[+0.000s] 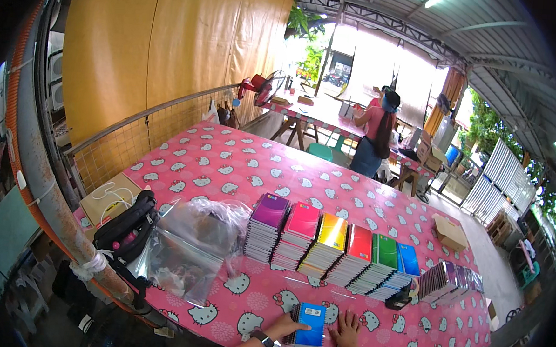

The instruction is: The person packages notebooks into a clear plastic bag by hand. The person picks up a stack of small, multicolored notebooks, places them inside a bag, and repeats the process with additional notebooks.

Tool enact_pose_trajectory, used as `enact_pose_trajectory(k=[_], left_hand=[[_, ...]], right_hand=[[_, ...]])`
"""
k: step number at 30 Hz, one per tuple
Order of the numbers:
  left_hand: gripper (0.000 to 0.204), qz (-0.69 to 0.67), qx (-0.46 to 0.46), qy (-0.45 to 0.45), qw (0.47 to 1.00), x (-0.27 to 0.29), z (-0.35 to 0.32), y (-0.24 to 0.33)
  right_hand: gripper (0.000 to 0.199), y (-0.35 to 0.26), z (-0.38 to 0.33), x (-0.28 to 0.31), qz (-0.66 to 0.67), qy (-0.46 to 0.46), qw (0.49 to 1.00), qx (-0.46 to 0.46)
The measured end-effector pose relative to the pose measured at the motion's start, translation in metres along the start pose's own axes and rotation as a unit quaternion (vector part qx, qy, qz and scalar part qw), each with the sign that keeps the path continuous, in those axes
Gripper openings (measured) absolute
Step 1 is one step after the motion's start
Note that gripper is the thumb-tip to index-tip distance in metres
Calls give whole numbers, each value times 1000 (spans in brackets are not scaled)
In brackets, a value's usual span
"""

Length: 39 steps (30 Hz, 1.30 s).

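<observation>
A small blue spiral notebook [311, 322] lies at the table's near edge, a pale label on its cover and its dark coil on the left side. My left hand [286, 325], with a watch on the wrist, grips it from the left, thumb over the cover. Whether more notebooks lie beneath it, I cannot tell. Beside it, my right hand [345, 333] rests open on the pink tablecloth [358, 315], fingers spread. Beyond stand notebook stacks in a row: purple [270, 210], pink [305, 220], yellow [332, 231], red [359, 242], green [385, 250] and blue [408, 259].
Clear plastic bags [186, 263] lie left of the stacks, near a black bag [125, 224] and a cardboard box [108, 198]. Wrapped notebooks [443, 279] and a black object [399, 300] sit right. A flat carton [451, 232] is farther back. A person [379, 132] stands at another table.
</observation>
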<state>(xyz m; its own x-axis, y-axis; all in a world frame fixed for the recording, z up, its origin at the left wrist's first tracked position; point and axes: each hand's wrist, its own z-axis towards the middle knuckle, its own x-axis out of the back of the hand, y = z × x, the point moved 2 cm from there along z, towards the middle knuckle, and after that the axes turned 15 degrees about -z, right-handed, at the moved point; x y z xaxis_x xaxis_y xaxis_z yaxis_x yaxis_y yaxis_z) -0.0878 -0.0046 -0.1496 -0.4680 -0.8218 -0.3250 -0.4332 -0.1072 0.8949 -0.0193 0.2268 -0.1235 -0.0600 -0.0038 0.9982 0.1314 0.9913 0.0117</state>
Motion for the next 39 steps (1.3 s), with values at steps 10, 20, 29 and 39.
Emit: enact_pose_trajectory(k=[10, 20, 29, 39], left_hand=[[54, -21, -22, 20, 999, 1, 1, -7], [51, -22, -31, 18, 999, 0, -4, -1], [51, -33, -53, 7, 998, -5, -2, 0], [45, -65, -3, -14, 998, -9, -9, 9]], right_hand=[[84, 6, 3, -6, 21, -6, 1000, -15], [83, 8, 6, -13, 13, 18, 1000, -13], [57, 27, 8, -15, 66, 150, 984, -72], [17, 37, 18, -34, 348, 238, 900, -109]])
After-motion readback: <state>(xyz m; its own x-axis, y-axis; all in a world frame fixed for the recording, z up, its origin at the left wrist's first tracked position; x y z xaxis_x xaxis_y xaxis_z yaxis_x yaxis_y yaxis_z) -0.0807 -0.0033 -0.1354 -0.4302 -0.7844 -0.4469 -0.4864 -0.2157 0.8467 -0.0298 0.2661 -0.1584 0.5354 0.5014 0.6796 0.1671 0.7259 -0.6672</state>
